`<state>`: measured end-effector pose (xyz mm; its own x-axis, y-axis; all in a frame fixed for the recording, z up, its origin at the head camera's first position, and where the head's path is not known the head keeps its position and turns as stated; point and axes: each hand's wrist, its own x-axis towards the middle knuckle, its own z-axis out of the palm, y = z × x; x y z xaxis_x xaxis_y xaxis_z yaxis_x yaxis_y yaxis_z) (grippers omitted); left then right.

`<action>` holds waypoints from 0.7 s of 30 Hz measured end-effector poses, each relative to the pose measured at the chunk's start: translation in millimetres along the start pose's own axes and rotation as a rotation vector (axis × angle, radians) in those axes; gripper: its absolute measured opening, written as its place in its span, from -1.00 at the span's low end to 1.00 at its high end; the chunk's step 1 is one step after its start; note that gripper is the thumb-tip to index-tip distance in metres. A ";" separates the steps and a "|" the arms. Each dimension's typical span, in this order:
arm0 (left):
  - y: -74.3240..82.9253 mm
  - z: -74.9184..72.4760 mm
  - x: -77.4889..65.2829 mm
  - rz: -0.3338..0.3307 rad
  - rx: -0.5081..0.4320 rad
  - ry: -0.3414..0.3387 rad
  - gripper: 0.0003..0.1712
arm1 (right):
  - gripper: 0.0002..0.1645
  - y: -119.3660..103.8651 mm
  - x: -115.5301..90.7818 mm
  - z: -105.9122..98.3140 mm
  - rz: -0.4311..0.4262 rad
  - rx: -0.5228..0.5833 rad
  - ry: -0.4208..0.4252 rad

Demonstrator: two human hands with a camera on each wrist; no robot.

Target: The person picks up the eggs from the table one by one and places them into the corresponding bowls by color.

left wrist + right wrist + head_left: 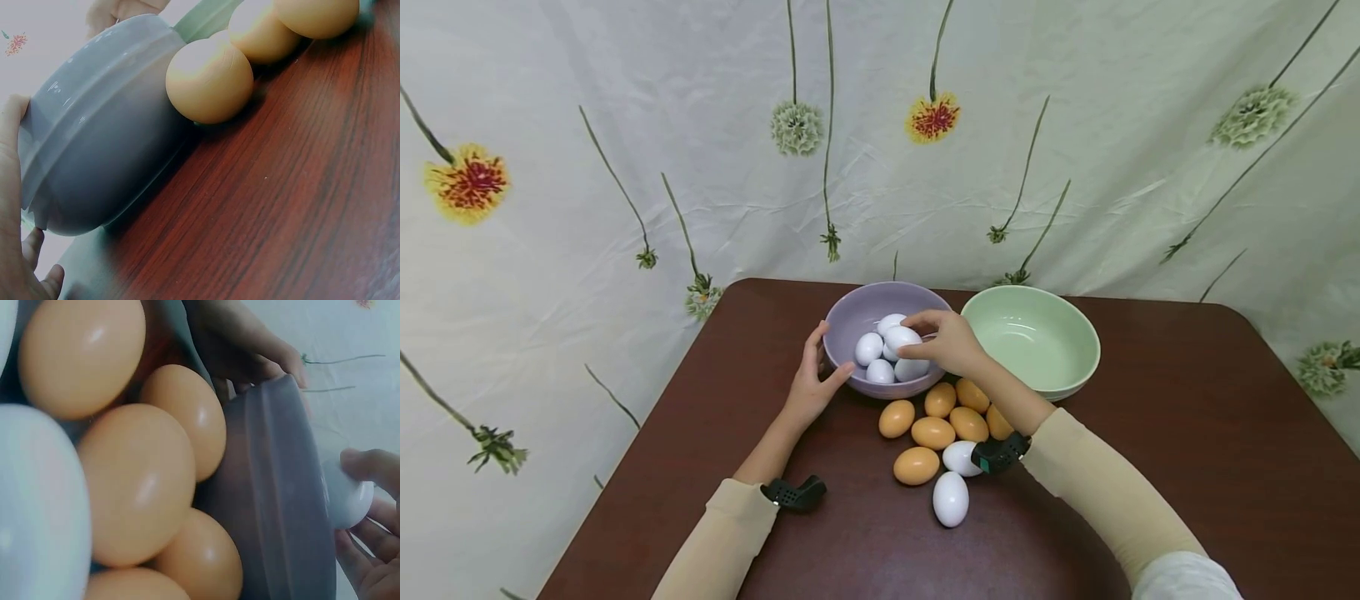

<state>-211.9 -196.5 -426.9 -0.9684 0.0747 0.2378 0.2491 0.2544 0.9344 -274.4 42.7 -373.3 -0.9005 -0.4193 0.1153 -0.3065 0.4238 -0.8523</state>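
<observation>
Pale cloth [715,92] printed with flowers and thin stems fills the upper part of the frame, and below it spreads a dark reddish-brown tabletop [850,542]. Now to the action, right at the centre! The right hand [951,340] has a white egg [902,339] pinched between thumb and fingers, right over the purple bowl [853,312], with more white eggs [869,348] nestled in there beneath it. And on the bowl's left side, the left hand [812,383] grips the rim, thumb toward the near edge, fingers round the outer side. Just to the right sits the green bowl [1030,333], close beside the purple one. Down in front, a cluster of orange eggs [933,432] lies on the wood, and at its lower right two loose white eggs [951,499], the upper one partly behind the right arm's black wristband [1000,452].
</observation>
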 end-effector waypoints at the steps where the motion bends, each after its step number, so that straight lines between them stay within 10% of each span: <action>1: -0.3 0.0 0.0 0.002 -0.002 -0.001 -0.09 | -0.53 -0.8 0.5 2.9 0.005 -0.020 0.001; 21: -2.1 -0.6 0.3 0.029 -0.021 -0.010 -0.11 | -0.54 -1.1 15.2 29.9 0.052 -0.211 -0.001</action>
<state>-212.8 -197.6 -428.6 -0.9607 0.0916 0.2619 0.2764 0.2314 0.9328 -278.5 11.8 -385.8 -0.9165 -0.3932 0.0740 -0.3179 0.6034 -0.7314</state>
